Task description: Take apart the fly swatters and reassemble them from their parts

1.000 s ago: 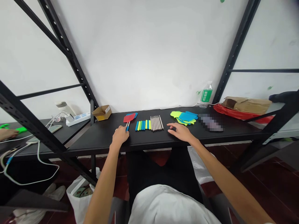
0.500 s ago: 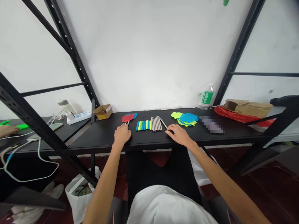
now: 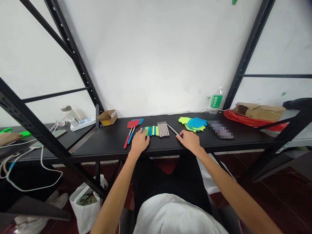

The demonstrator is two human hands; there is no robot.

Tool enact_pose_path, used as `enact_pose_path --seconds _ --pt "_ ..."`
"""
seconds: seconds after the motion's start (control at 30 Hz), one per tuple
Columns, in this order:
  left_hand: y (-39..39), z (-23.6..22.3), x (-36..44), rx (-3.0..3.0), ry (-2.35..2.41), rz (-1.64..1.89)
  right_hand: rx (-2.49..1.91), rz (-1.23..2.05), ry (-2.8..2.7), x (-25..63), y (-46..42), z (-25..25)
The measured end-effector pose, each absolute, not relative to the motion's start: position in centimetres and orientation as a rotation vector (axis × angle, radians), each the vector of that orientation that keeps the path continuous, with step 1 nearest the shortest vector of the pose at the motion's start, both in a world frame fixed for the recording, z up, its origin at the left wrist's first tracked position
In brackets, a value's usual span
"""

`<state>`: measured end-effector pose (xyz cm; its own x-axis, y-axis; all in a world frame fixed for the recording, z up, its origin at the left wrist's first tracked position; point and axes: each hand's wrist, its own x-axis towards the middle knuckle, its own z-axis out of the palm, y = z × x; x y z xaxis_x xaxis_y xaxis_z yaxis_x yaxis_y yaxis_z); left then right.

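My left hand [image 3: 140, 140] lies over the left end of a row of blue, green and yellow handles [image 3: 153, 131], fingers stretched onto the first ones and partly covering them. My right hand [image 3: 190, 140] pinches the near end of a thin silver metal rod [image 3: 172, 129], which slants toward the other rods. Several such metal rods [image 3: 163, 129] lie side by side to the right of the handles. Left of my left hand are a red fly swatter [image 3: 133, 124] and a blue fly swatter [image 3: 131, 136], heads overlapping. Loose yellow-green and blue swatter heads [image 3: 198, 123] are piled beyond my right hand.
An open cardboard box [image 3: 107, 118] stands at the back left. A water bottle [image 3: 216, 101], a blurred-out object [image 3: 221, 130] and brown packaging [image 3: 259, 112] on red plastic are at right. Black shelf posts [image 3: 84, 70] frame the table. Another person's hand [image 3: 9, 138] shows far left.
My left hand has let go of the swatters and moved right onto the handles, uncovering the red and blue swatter grips. My right hand has shifted slightly right with the rod, which is slanted more.
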<state>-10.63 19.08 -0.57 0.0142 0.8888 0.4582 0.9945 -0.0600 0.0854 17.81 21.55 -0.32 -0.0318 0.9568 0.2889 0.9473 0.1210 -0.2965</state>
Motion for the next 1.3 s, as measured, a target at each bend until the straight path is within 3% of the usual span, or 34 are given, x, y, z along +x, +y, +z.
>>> enact_pose_path --seconds 0.33,0.8,1.3 --pt "19.3 -1.0 -10.8 -2.039 -2.034 -0.566 -1.813 0.138 -1.975 18.4 22.1 -0.1" --pt "19.7 -1.3 -11.3 -2.071 -1.975 -0.583 -1.150 1.023 -1.380 20.8 24.6 -0.9" --pt "19.2 -0.6 -10.8 -2.067 -2.009 -0.637 -1.166 1.022 -1.275 20.2 24.2 -0.6"
